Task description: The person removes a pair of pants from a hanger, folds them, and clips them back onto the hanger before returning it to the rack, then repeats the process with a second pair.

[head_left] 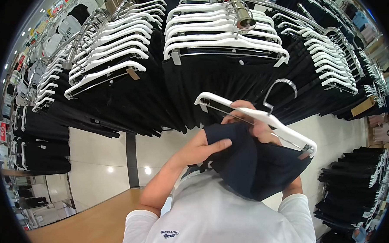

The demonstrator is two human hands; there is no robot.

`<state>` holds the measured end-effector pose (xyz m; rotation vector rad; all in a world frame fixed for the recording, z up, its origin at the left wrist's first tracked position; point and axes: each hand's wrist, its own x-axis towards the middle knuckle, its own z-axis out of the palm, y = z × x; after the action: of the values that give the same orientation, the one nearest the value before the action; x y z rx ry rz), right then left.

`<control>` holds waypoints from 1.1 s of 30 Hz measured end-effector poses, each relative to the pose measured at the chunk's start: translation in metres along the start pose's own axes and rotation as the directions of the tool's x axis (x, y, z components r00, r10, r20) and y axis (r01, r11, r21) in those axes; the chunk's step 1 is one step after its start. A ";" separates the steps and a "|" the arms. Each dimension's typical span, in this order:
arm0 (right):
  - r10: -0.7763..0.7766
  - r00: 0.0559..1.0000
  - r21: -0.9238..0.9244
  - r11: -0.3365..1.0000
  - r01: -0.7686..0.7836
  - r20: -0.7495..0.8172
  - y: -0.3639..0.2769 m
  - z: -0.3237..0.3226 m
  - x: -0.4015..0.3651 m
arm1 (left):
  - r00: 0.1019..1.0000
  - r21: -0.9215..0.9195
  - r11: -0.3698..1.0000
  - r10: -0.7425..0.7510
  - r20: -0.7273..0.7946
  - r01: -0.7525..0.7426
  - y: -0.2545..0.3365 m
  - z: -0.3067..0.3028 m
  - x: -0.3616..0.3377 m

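My left hand (204, 151) is closed on a dark navy garment (255, 167), apparently trousers, its thumb lying over the cloth near the left upper edge. My right hand (260, 128) is closed at the middle of a white hanger (275, 120), by its metal bar and the top of the garment; some fingers are hidden. At the hanger's right end a clip (307, 150) meets the waistband. The left-end clip (203, 105) hangs apart from the cloth. The metal hook (282, 84) points up, off any rail.
Ahead, black trousers (213, 79) hang in a row on white hangers from a chrome rail (244, 17). More racks of dark trousers (113, 96) stand left, and others (352, 185) right. A wooden surface (86, 221) lies lower left, above a pale tiled floor (99, 156).
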<state>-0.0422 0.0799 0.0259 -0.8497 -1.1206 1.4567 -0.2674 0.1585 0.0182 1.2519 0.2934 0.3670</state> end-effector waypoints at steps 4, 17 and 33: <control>0.013 1.000 -0.150 0.989 -0.016 -0.023 -0.017 -0.008 -0.009 | 0.976 -0.021 0.988 -0.151 -0.158 0.150 0.007 0.011 -0.001; -0.084 0.991 0.160 0.982 0.101 -0.107 -0.027 -0.042 -0.009 | 0.963 0.381 0.889 -0.268 -0.020 0.255 -0.005 -0.038 -0.013; -0.135 0.989 -0.058 0.989 0.139 0.065 0.012 -0.078 0.015 | 0.930 -0.404 0.893 -0.301 -0.212 0.197 -0.039 -0.035 -0.063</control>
<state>0.0238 0.1100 -0.0087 -0.7608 -1.2515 1.3472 -0.3341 0.1512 -0.0284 0.7703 0.5850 0.3499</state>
